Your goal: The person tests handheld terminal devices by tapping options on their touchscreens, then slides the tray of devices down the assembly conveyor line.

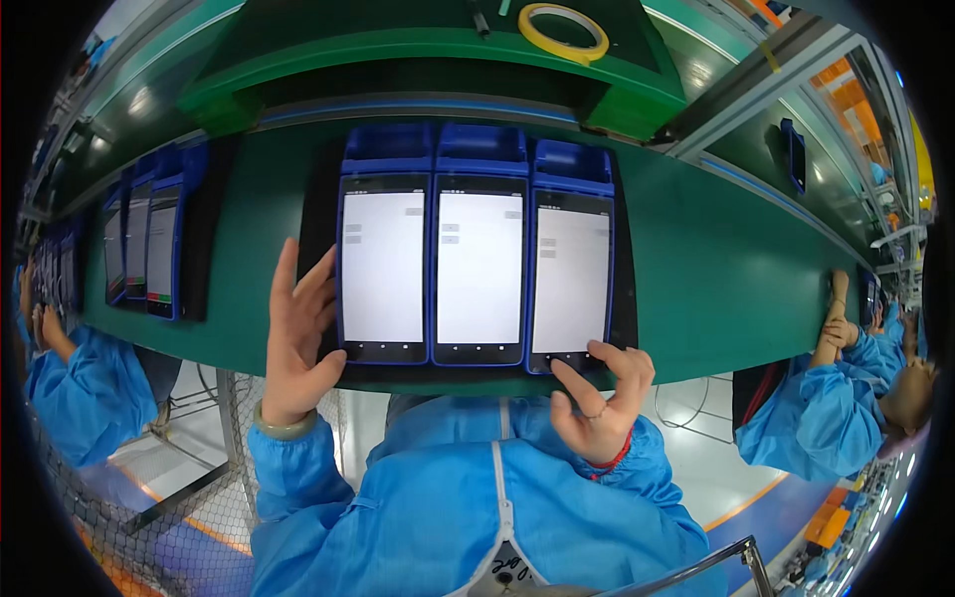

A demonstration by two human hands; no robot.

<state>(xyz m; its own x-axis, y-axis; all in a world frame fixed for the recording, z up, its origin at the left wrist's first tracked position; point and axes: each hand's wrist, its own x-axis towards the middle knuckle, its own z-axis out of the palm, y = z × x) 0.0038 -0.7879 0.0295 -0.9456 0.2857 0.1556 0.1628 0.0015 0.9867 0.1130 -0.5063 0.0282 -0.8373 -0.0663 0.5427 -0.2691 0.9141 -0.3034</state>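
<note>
Three blue handheld terminals stand side by side on a black mat [624, 289], their lit screens mostly white: the left terminal [383, 269], the middle terminal [479, 269] and the right terminal [570, 284]. Each has a blue compartment at its far end. My left hand [301, 343] is open along the outer edge of the left terminal, thumb by its lower corner and fingers spread. Over the lower edge of the right terminal, my right hand [605, 403] has its fingers apart, with fingertips at the bottom strip of the screen. It holds nothing.
Behind the terminals runs a green shelf [388, 75] with a yellow tape roll [563, 33] on it. More terminals [149, 244] lie on a mat to the left. Co-workers in blue sit at the left [85, 393] and right [821, 418]. Another device [793, 156] lies at the far right.
</note>
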